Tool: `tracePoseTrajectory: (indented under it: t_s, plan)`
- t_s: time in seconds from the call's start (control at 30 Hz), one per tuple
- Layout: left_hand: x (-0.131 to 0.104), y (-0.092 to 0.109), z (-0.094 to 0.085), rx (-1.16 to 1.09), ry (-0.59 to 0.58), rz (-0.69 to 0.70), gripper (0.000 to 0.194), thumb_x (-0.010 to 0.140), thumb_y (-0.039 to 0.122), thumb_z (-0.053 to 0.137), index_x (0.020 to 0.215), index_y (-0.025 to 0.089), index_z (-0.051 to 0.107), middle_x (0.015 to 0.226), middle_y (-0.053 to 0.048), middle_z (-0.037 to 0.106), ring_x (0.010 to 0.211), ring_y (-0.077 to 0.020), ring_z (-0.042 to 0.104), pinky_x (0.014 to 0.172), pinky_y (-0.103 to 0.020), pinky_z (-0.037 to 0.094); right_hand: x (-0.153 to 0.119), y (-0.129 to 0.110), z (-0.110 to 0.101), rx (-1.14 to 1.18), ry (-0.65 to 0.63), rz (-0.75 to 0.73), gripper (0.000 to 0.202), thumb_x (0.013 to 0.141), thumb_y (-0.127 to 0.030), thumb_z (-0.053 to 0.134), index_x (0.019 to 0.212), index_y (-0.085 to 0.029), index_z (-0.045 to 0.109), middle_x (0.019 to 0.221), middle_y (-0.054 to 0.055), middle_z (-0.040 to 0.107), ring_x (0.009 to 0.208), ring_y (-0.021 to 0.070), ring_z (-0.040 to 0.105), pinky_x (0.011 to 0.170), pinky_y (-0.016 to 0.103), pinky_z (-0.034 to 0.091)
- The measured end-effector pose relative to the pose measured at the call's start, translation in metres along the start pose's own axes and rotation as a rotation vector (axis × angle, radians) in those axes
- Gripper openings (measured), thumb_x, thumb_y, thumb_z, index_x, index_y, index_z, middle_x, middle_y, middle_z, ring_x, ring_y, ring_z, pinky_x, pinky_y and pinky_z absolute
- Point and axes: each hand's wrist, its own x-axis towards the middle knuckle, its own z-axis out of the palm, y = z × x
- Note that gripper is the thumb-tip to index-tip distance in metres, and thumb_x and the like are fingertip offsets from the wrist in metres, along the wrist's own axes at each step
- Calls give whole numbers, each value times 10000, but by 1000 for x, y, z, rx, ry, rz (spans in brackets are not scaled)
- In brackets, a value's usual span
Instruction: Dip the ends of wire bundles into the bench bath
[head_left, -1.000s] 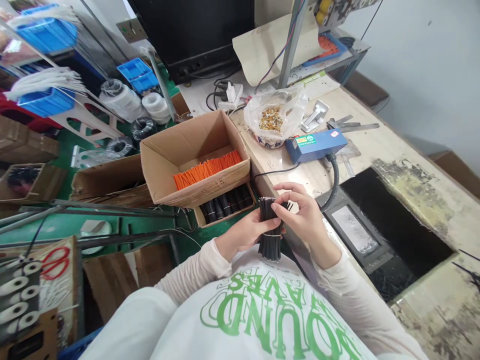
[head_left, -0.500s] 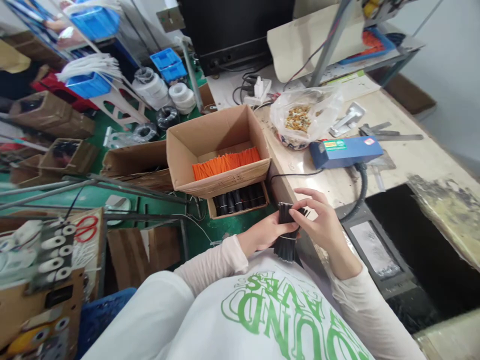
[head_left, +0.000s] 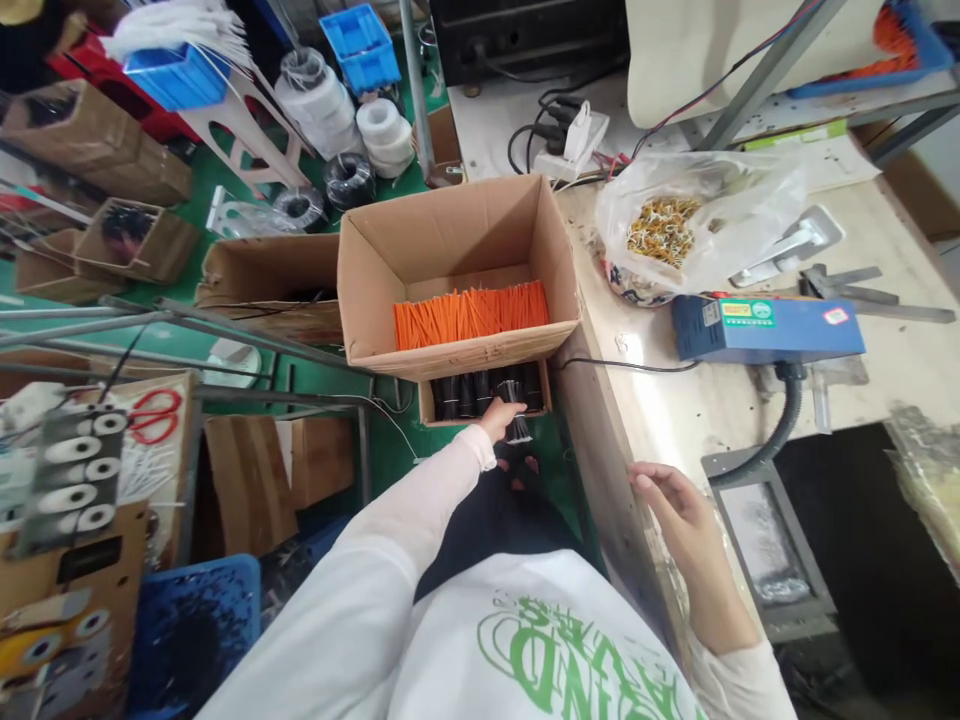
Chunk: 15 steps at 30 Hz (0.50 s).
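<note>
My left hand (head_left: 501,417) is closed round a bundle of black wires (head_left: 516,415) with pale ends. It reaches low, at the front edge of a small cardboard box (head_left: 480,412) holding several similar tied black bundles (head_left: 457,395). Whether the held bundle touches those in the box I cannot tell. My right hand (head_left: 679,505) rests over the workbench edge (head_left: 600,430), fingers loosely bent and apart, with nothing visible in it. Above the small box is a larger cardboard box (head_left: 450,235) with a row of orange wires (head_left: 472,315).
On the workbench are a plastic bag of small yellowish parts (head_left: 664,230), a blue device (head_left: 772,328) with a dark hose, and a power strip (head_left: 577,140). A metal frame (head_left: 262,335) stands at left, near a blue bin (head_left: 195,630) and red scissors (head_left: 155,415).
My left hand has carried the black wire bundle forward and down to the small box. My right hand has let go of it and moved to the bench edge. The view has shifted.
</note>
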Motion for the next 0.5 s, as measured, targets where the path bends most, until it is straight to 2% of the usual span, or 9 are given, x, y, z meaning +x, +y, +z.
tracePoseTrajectory:
  t_s: [0.13, 0.27, 0.37, 0.5]
  plan:
    - [35, 22, 18, 170, 13, -17, 266, 633, 142, 802, 818, 146, 610, 628, -7, 624, 722, -206, 656, 684, -335, 520, 1, 1, 4, -21, -3, -2, 367, 808, -513, 665, 988, -194, 681, 951, 85, 719, 886, 226, 665, 812, 352, 537]
    - [60, 38, 31, 286, 35, -12, 306, 593, 122, 824, 839, 135, 643, 870, -122, 726, 959, -300, 671, 816, -406, 510, 1, 0, 6, -41, -4, -18, 343, 809, -510, 662, 965, -206, 691, 953, 82, 720, 908, 242, 677, 847, 374, 546]
    - [71, 37, 35, 313, 72, 49, 364, 598, 142, 832, 914, 109, 654, 1078, -201, 704, 1112, -332, 624, 905, -409, 480, 1, 3, 5, -37, -2, -17, 320, 814, -506, 658, 948, -218, 696, 949, 81, 726, 916, 254, 687, 843, 384, 560]
    - [76, 25, 36, 299, 120, 145, 537, 637, 209, 833, 1105, 81, 602, 1270, -232, 618, 1210, -310, 574, 975, -380, 448, -3, 12, 4, -27, -8, -3, 291, 833, -490, 644, 944, -224, 686, 977, 86, 723, 931, 261, 685, 857, 399, 563]
